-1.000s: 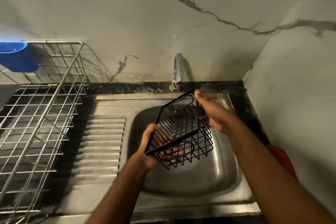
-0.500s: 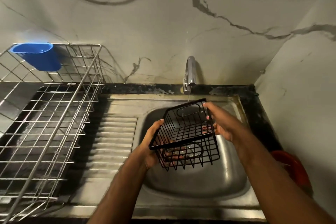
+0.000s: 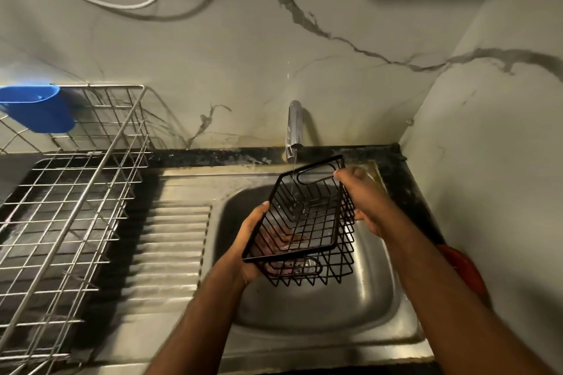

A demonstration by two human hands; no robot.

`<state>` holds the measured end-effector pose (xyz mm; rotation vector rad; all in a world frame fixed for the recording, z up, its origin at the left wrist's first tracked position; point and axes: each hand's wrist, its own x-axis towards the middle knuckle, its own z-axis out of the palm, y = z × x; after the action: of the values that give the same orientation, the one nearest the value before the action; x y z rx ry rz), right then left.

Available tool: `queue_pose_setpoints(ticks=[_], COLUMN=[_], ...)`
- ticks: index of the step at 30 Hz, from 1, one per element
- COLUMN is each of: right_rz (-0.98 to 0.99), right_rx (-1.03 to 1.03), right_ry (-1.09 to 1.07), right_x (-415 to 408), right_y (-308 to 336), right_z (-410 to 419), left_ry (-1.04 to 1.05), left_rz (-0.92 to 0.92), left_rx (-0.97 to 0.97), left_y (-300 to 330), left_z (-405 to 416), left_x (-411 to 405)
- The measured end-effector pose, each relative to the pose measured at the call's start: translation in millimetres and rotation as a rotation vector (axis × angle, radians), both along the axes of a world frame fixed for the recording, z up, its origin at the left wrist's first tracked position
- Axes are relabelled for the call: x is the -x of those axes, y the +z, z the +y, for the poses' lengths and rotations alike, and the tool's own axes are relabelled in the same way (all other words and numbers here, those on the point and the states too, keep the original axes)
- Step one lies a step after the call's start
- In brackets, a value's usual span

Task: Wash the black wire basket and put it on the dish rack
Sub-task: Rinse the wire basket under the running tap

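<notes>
Rinsing under way at a steel sink (image 3: pixel 380 307): the black wire basket (image 3: pixel 307 224) is held tilted above the basin, its open top facing up toward the camera and its far end raised toward the tap (image 3: pixel 294 128). A thin stream of water (image 3: pixel 293 179) falls from the spout into the far end of the basket, close to the oval handle loop in its end wall. The left hand (image 3: pixel 251 248) grips the near left corner, thumb lying along the rim and fingers curled beneath the mesh, where they show through the wires. The right hand (image 3: pixel 364 199) is closed on the far right side, thumb tip on the rim and fingers wrapped around the outer wall. Left of the basin lies the ribbed drainboard (image 3: pixel 170 250), and beyond it on the worktop stands the dish rack (image 3: pixel 70 222) of bright wire, well apart from the basket. A blue plastic cup (image 3: pixel 36 108) hangs on the rack's back rail. A red object (image 3: pixel 463 265) shows partly behind the right forearm, against the side wall.
</notes>
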<state>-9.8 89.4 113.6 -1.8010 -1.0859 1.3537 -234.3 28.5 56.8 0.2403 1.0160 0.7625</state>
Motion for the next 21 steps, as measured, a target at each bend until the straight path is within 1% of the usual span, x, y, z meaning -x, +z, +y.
queue_pose_setpoints(ticks=[4,7,9,11,15,17,21], right_rz=[-0.106,-0.176,-0.215,-0.219,-0.168,-0.133,-0.123], right_rx=[-0.124,-0.225,-0.28,-0.31,-0.33,-0.35,-0.375], right_ry=[-0.021,-0.076,-0.145,-0.245,-0.395,-0.454,-0.545], right_x=[-1.1,-1.8,-1.5,-2.6,-1.3,2.3,11.2], right_y=[-2.9,-6.0,-6.8,-7.2,-9.0,-11.9,-12.5], right_z=[0.6,-1.1,-2.6,-2.7,-4.3,-6.6,-18.6], left_ry=[-0.046,-0.046,-0.035,0.025,0.146,0.205,0.177], left_rz=[0.034,0.117,0.056,0.032,0.117,0.116,0.11], left_rx=[-0.034,-0.085,-0.1,-0.088,-0.119,-0.11,-0.121], left_y=[-10.5,-14.4,-17.2,-23.9,-35.5,-38.5,-33.3], left_z=[11.8,24.5,30.1,33.4,23.5,17.6,13.7], left_x=[-1.6,2.6,9.6,18.0,20.0,8.5,-18.5])
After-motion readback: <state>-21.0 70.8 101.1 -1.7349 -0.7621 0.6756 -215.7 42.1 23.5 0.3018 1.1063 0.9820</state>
